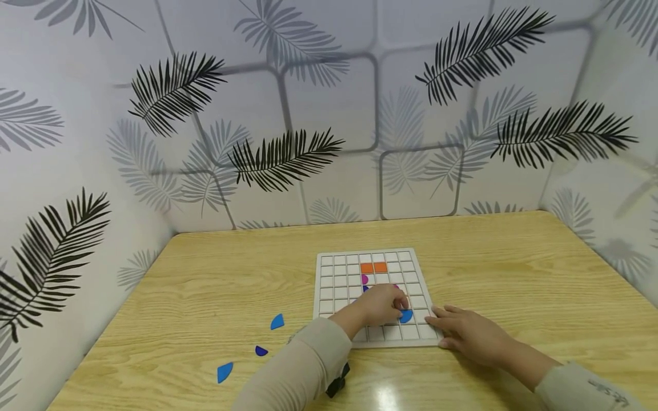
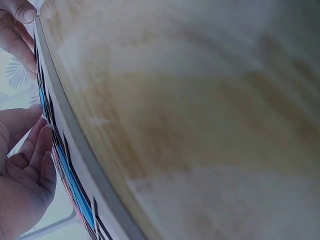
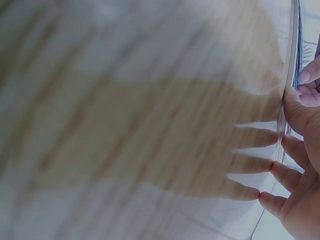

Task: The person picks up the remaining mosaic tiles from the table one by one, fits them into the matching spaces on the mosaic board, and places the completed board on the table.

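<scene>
A white grid board (image 1: 325,308) lies on the table, with orange squares (image 1: 373,268), a magenta piece (image 1: 365,279) and a bit of dark blue showing in its cells. My left hand (image 1: 379,303) reaches over the board with curled fingers. Its thumb and fingertips pinch at the edge of a blue rounded piece (image 1: 406,316) near the lower right cells; this piece (image 2: 42,97) is seen almost edge-on in the left wrist view. Spread fingers of my right hand (image 1: 475,335) rest against the board's right edge, near its front corner. The left hand hides several middle cells.
Left of the board, two loose blue quarter-round pieces, one farther (image 1: 277,322) and one nearer (image 1: 224,372), lie with a dark blue half-round piece (image 1: 261,350). A leaf-patterned wall (image 1: 339,188) rises behind the wooden table (image 1: 231,274).
</scene>
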The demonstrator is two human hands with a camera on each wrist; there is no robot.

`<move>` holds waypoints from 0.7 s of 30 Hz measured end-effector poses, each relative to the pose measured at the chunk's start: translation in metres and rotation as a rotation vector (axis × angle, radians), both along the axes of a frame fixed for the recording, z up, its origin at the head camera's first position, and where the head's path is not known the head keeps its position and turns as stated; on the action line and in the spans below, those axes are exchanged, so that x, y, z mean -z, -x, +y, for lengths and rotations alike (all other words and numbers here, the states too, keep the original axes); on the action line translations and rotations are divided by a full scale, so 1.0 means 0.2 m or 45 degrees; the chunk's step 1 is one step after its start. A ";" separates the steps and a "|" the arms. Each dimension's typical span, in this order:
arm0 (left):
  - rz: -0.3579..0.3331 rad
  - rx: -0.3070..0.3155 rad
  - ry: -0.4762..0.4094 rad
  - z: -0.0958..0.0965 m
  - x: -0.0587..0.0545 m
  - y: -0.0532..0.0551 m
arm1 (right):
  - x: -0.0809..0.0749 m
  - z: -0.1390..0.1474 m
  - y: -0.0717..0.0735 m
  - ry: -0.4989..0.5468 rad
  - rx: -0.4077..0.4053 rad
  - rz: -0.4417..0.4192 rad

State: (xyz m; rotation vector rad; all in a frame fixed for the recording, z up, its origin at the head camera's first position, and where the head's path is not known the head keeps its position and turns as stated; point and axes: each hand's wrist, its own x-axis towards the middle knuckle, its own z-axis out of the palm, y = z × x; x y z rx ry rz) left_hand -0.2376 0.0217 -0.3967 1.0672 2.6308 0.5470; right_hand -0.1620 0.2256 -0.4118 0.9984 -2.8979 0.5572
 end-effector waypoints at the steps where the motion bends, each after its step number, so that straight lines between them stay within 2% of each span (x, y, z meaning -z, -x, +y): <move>1: -0.006 -0.001 -0.007 0.00 0.00 0.00 | 0.00 0.00 0.00 0.000 0.000 0.003; 7: -0.037 -0.030 -0.056 -0.03 -0.02 0.00 | 0.01 -0.01 0.00 0.008 -0.007 0.026; 15: -0.030 -0.025 -0.097 -0.07 -0.04 -0.01 | 0.01 -0.01 0.01 -0.009 0.008 0.020; 21: -0.098 -0.080 -0.154 -0.15 -0.07 -0.04 | 0.01 0.00 0.00 -0.011 0.019 0.016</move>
